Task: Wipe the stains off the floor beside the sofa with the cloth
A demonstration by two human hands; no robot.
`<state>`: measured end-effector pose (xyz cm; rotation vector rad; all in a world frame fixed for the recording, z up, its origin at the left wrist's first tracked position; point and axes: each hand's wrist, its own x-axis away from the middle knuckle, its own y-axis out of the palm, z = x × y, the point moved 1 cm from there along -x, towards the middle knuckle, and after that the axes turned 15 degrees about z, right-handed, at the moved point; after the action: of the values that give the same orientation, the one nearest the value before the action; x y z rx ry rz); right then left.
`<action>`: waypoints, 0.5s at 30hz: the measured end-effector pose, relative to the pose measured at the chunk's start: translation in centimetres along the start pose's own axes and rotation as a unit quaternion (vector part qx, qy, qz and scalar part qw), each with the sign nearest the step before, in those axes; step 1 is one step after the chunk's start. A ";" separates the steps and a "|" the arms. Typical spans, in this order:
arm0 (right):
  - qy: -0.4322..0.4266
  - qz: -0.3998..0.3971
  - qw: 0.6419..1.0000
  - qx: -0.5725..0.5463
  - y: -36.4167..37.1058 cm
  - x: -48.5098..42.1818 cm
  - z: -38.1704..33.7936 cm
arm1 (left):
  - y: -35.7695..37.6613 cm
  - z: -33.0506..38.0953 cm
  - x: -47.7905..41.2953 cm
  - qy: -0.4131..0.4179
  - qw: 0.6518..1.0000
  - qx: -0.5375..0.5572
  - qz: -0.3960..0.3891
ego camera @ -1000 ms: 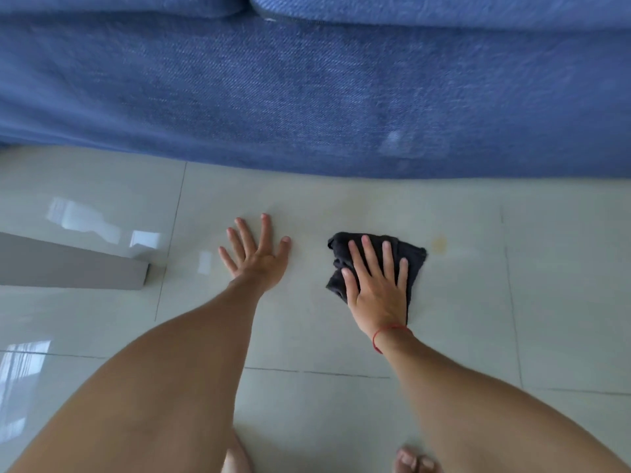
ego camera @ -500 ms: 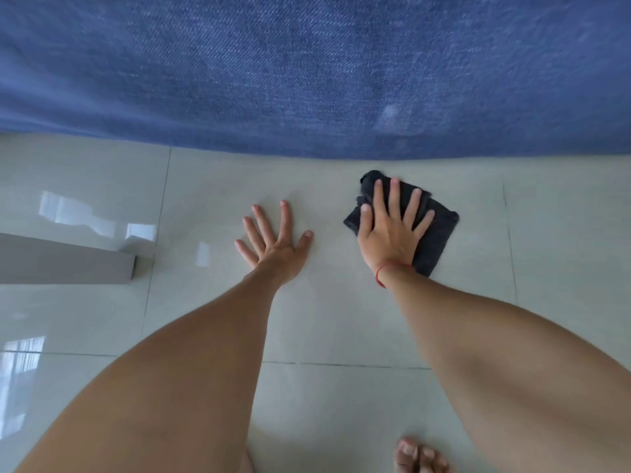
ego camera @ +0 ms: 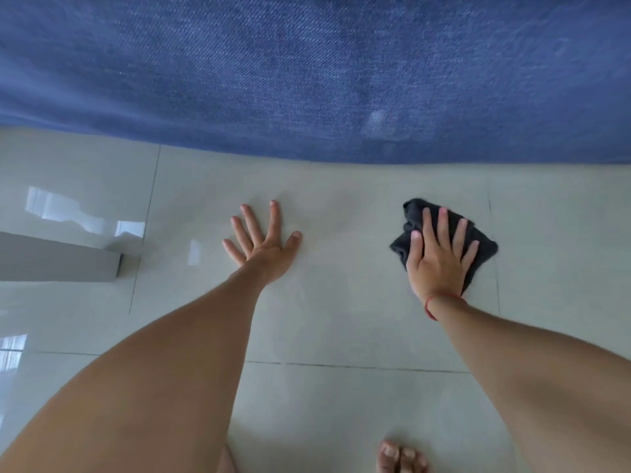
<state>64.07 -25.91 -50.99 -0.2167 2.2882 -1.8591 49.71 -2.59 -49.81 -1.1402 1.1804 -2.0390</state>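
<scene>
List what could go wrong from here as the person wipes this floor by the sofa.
The glossy pale tile floor looks slick, so the flat left hand bracing on it might slide. The crumpled dark grey cloth is bunched under the right hand, so it may skip patches. Wiping farther forward could rub grime onto the blue fabric sofa.

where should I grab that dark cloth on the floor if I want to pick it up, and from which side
Take the bunched, folded end of the cloth, the thick part nearest the sofa, coming straight down from above. It lies flat on the floor under the flat right hand, so the thin edges give little to pinch; the folds stand up most.
</scene>
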 end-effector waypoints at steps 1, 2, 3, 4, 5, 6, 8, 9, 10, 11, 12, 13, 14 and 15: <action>0.009 0.005 1.000 -0.001 0.3 -0.6 -0.9 | 0.1 -0.1 -0.1 0.000 1.000 -0.001 0.002; 0.022 0.008 1.000 -0.002 0.6 -1.1 -2.0 | 0.2 -0.1 -0.2 0.000 1.000 -0.003 0.002; 0.032 0.009 0.999 -0.004 1.0 -1.4 -3.4 | 0.2 -0.1 -0.2 -0.001 1.000 -0.004 -0.002; 0.030 0.007 1.000 -0.006 1.4 -1.6 -4.9 | 0.2 -0.1 -0.2 -0.001 1.000 -0.003 -0.008; 0.006 0.002 1.000 -0.006 1.7 -1.6 -6.6 | 0.2 -0.1 -0.1 -0.002 1.000 -0.001 -0.013; -0.034 -0.003 0.999 -0.006 2.0 -1.5 -8.4 | 0.2 -0.1 -0.1 -0.003 1.000 0.004 -0.016; -0.124 -0.014 0.992 -0.014 2.4 -1.0 -11.5 | 0.1 -0.1 -0.2 -0.008 0.999 0.028 -0.020; -0.166 -0.021 0.986 -0.018 2.6 -0.4 -12.7 | 0.1 -0.1 -0.3 -0.012 0.999 0.048 -0.020; -0.201 -0.027 0.979 -0.019 2.8 0.4 -13.6 | 0.1 -0.3 -0.2 -0.015 0.997 0.071 -0.013; -0.228 -0.030 0.973 -0.018 2.9 1.2 -14.2 | 0.0 -0.6 -0.1 -0.012 0.996 0.093 0.007; -0.246 -0.030 0.969 -0.017 3.0 2.1 -14.5 | -0.1 -1.1 0.1 0.000 0.993 0.107 0.044; -0.259 -0.030 0.965 -0.018 3.0 2.9 -14.4 | -0.3 -1.7 0.3 0.017 0.990 0.112 0.090; -0.275 -0.030 0.961 -0.022 2.8 3.7 -14.0 | -0.6 -2.5 0.5 0.027 0.985 0.103 0.134; -0.295 -0.029 0.955 -0.028 2.6 4.6 -13.5 | -0.9 -3.4 0.8 0.025 0.982 0.082 0.166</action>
<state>56.41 -13.63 -51.07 -0.7423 1.9270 -1.4823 46.37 -1.25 -49.66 -0.7597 1.1192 -1.8748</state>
